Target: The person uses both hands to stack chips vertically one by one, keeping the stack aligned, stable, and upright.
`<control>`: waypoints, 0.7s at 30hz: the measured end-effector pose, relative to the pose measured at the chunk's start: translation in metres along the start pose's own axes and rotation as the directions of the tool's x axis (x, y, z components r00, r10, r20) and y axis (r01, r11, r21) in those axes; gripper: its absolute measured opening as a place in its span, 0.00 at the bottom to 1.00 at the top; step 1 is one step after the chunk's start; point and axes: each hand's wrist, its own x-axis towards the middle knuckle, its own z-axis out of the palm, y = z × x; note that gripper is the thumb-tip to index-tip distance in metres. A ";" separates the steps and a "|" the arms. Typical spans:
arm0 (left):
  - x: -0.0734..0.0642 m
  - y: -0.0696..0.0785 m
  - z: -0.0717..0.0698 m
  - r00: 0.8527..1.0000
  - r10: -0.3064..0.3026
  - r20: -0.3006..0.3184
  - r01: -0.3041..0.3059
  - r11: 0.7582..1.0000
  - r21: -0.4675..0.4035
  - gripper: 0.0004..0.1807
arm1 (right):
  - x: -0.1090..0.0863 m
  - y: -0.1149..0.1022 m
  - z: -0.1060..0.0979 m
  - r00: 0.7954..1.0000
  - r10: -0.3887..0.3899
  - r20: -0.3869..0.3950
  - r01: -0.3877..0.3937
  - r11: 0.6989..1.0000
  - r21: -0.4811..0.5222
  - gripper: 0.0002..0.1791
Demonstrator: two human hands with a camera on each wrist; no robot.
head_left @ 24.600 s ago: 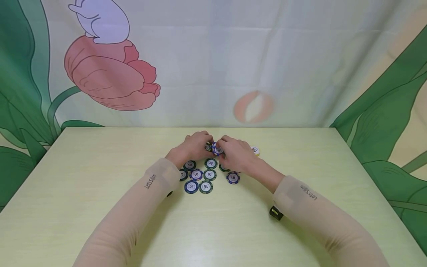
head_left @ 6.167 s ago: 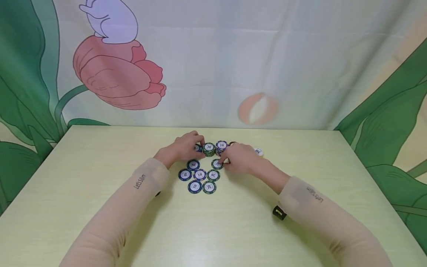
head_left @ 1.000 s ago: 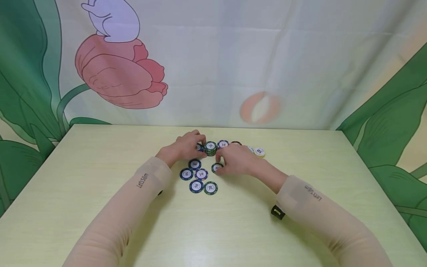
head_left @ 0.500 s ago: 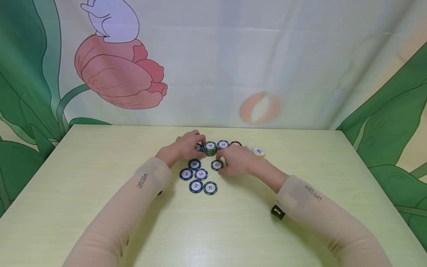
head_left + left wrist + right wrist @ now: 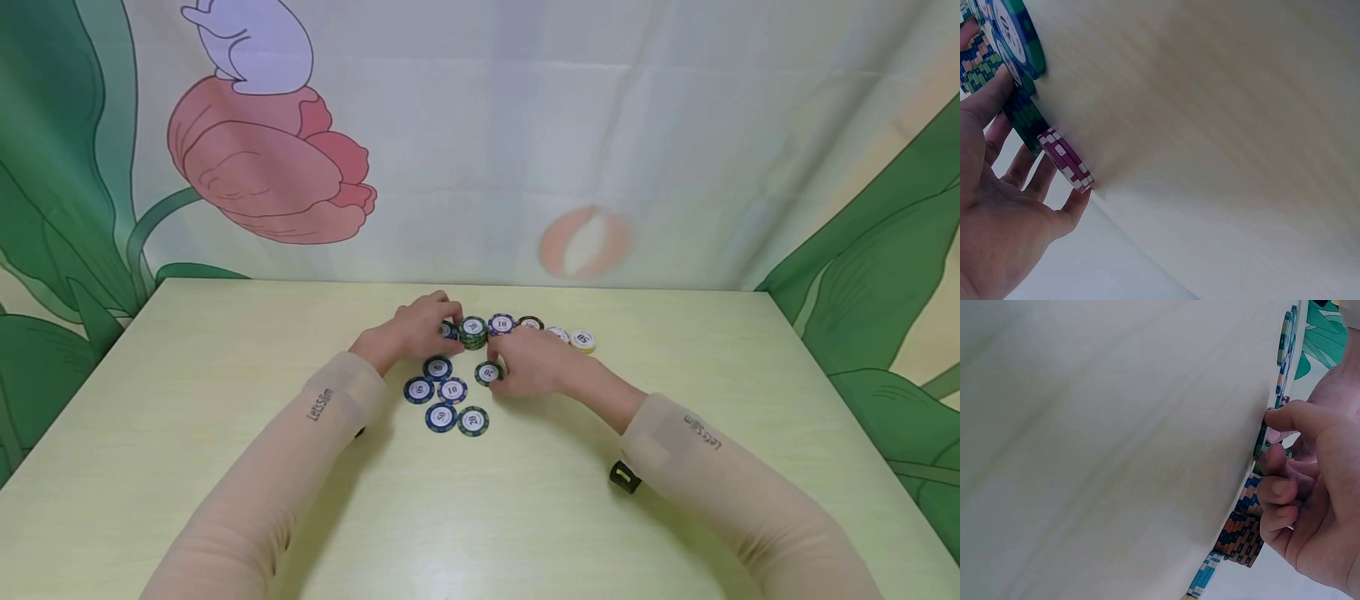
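In the head view, my right hand [image 5: 534,360] holds a green-edged 20 poker chip [image 5: 489,373] between thumb and index finger, low over the table. The right wrist view shows thumb and index finger at that chip's edge [image 5: 1261,440]. My left hand [image 5: 422,327] curls round a stack of blue chips [image 5: 448,331], thumb on the near side and fingers on the far side. Between the hands stands a taller green 20 stack [image 5: 472,332]. A short purple-and-white stack [image 5: 1065,160] sits by the left little finger in the left wrist view.
Right of the green stack run a blue-violet 10 stack [image 5: 502,323], a black-edged stack [image 5: 530,322], a pale stack [image 5: 557,333] and a yellow-edged stack [image 5: 583,340]. Several loose chips lie nearer, including a 10 chip [image 5: 452,390] and a green 20 chip [image 5: 473,421].
Over the last second the right thumb and index finger draw in on the green chip, which shifts slightly away from me. Since 6.2 s ago, fewer loose green chips lie there. The left hand stays put.
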 end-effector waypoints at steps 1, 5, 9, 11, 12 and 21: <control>0.000 0.000 0.000 1.000 0.001 0.000 -0.001 1.000 0.000 0.18 | 0.000 0.000 0.001 1.000 0.000 -0.003 0.000 1.000 -0.004 0.18; 0.001 -0.001 0.001 1.000 0.000 0.001 0.000 1.000 -0.004 0.17 | 0.000 0.000 0.003 1.000 -0.014 -0.024 0.013 1.000 -0.016 0.18; 0.002 -0.001 0.001 1.000 -0.005 0.004 0.005 1.000 -0.008 0.17 | 0.001 -0.001 0.003 0.999 -0.020 -0.047 0.019 1.000 -0.019 0.20; 0.002 -0.001 0.001 1.000 -0.005 0.006 0.005 1.000 -0.007 0.17 | 0.001 -0.002 0.003 0.998 -0.016 -0.063 0.015 1.000 -0.020 0.22; 0.002 -0.002 0.001 1.000 -0.004 0.006 0.004 1.000 -0.005 0.17 | 0.002 -0.002 0.002 0.997 -0.015 -0.072 0.014 1.000 -0.021 0.23; 0.000 -0.002 -0.001 1.000 0.016 0.005 -0.016 1.000 0.007 0.16 | 0.008 -0.004 -0.002 0.985 0.004 -0.170 -0.008 1.000 -0.023 0.20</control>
